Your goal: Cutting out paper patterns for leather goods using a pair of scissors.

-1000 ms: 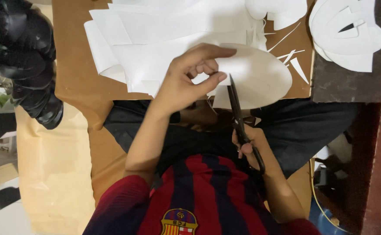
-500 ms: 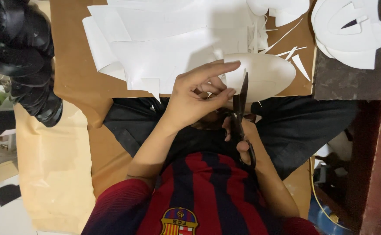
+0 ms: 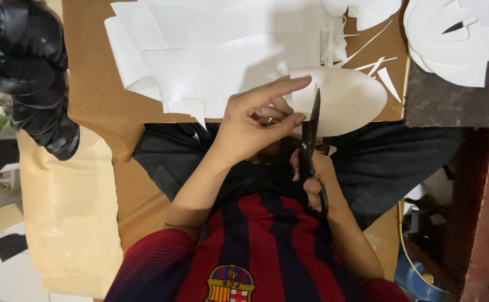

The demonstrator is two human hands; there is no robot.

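My left hand (image 3: pixel 255 126) pinches the near edge of a white oval paper piece (image 3: pixel 348 100), fingers stretched over it. My right hand (image 3: pixel 314 179) grips black scissors (image 3: pixel 310 140) by the handles, low against my lap. The blades point away from me and bite into the oval's left edge beside my left fingertips. The oval rests partly on the brown cardboard surface (image 3: pixel 93 95) and partly over my dark trousers.
A heap of white paper sheets (image 3: pixel 211 50) and thin paper offcuts (image 3: pixel 376 61) lies on the cardboard. White cut-out shapes (image 3: pixel 457 39) sit on a dark surface at the right. A black glossy object (image 3: pixel 26 67) stands at the left.
The scissors have swung upright and their blades have moved into the oval's edge. My left hand has shifted its fingers along the paper, and the oval has turned slightly.
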